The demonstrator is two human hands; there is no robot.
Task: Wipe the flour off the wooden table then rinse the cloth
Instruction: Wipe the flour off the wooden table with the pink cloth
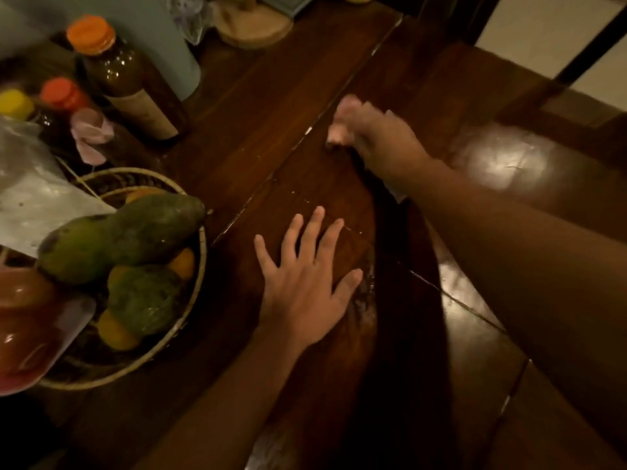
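A dark wooden table (258, 130) fills the view. My right hand (383, 140) reaches across it, blurred by motion, and holds a pale pink cloth (342, 123) against the wood beside a seam between boards. My left hand (305, 276) lies flat on the table nearer me, fingers spread and straight. White flour specks (305, 200) dot the wood between the two hands, and flour lines the seam (234, 228). A pale smear (364, 300) shows right of my left thumb.
A woven basket (200, 266) of mangoes and small orange fruits stands at the left. Behind it are a tall brown bottle (132, 79) with an orange cap, smaller capped bottles, and a plastic bag (30, 184). A round wooden stand (251, 25) sits at the far edge.
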